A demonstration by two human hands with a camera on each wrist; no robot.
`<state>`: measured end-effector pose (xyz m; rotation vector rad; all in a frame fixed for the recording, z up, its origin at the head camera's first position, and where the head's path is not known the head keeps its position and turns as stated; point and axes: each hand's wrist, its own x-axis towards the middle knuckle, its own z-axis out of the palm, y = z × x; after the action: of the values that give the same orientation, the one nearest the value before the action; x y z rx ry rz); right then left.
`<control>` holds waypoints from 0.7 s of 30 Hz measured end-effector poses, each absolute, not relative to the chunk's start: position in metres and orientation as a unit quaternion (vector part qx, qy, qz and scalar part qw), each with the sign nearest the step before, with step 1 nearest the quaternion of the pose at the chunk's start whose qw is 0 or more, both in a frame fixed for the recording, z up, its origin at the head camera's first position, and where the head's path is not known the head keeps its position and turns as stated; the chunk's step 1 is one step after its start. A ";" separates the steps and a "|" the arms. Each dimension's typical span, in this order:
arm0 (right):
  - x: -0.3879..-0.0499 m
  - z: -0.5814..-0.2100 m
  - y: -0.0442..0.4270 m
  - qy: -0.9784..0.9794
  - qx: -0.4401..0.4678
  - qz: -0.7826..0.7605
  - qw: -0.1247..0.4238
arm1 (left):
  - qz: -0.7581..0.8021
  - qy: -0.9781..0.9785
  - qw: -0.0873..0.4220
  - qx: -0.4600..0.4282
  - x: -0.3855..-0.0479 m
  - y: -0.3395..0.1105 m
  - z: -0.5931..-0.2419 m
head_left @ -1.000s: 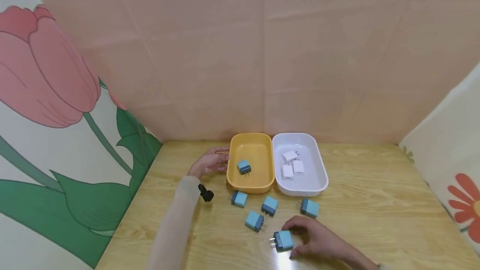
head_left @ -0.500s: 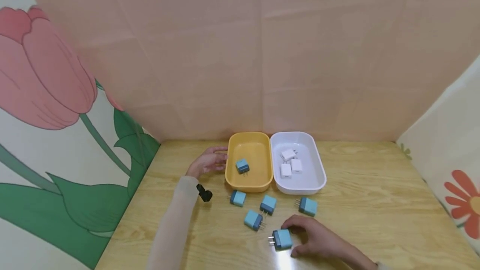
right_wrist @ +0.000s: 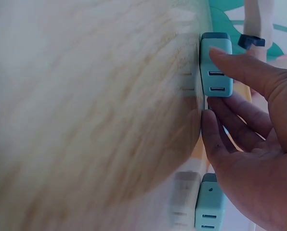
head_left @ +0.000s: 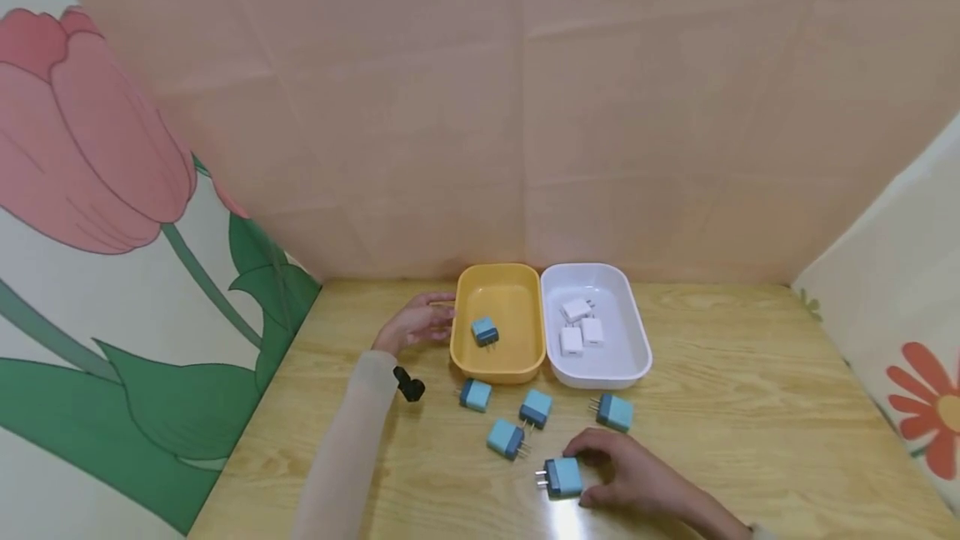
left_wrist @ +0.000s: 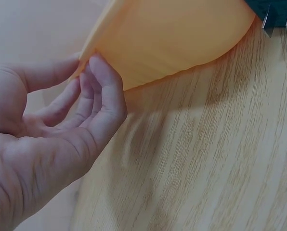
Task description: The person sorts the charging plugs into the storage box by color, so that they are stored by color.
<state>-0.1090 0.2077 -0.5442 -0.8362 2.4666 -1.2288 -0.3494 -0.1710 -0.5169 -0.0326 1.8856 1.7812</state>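
Around the left rim of a yellow tray (head_left: pixel 500 365), the fingers and thumb of my left hand (head_left: pixel 414 325) meet; the left wrist view shows the hand (left_wrist: pixel 61 120) pinching the tray wall. One blue plug charger (head_left: pixel 485 332) lies in this tray. My right hand (head_left: pixel 630 473) has its thumb and fingertips on opposite sides of another blue plug charger (head_left: pixel 566 477) low on the table, prongs pointing left. In the right wrist view, my thumb overlaps that charger (right_wrist: pixel 216 84), its two ports facing the camera.
Beside the yellow tray stands a white tray (head_left: pixel 633 357) with three white chargers (head_left: pixel 592 332). Several more blue chargers (head_left: pixel 536 408) lie on the wooden table (head_left: pixel 750 407) in front. A pink cloth wall (head_left: pixel 675 107) rises behind.
My right thumb has come slightly closer to the charger. The left hand and the trays stay put; the view has shifted a little.
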 end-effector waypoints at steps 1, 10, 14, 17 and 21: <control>-0.109 -0.544 0.207 0.849 -0.287 -0.423 0.131 | 0.661 0.700 0.271 -0.012 -0.350 -0.171 -0.516; -0.111 -0.540 0.203 0.862 -0.286 -0.400 0.121 | 0.665 0.697 0.269 -0.015 -0.352 -0.172 -0.513; -0.112 -0.540 0.202 0.867 -0.282 -0.393 0.119 | 0.662 0.699 0.269 -0.011 -0.352 -0.172 -0.513; -0.112 -0.541 0.202 0.869 -0.280 -0.391 0.121 | 0.660 0.700 0.272 -0.010 -0.351 -0.172 -0.514; -0.112 -0.542 0.202 0.868 -0.276 -0.392 0.127 | 0.661 0.699 0.273 -0.011 -0.350 -0.170 -0.514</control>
<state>-0.1119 0.2019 -0.5422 -0.8034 2.5280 -1.1407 -0.3498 -0.1703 -0.5135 -0.0302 1.8800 1.7784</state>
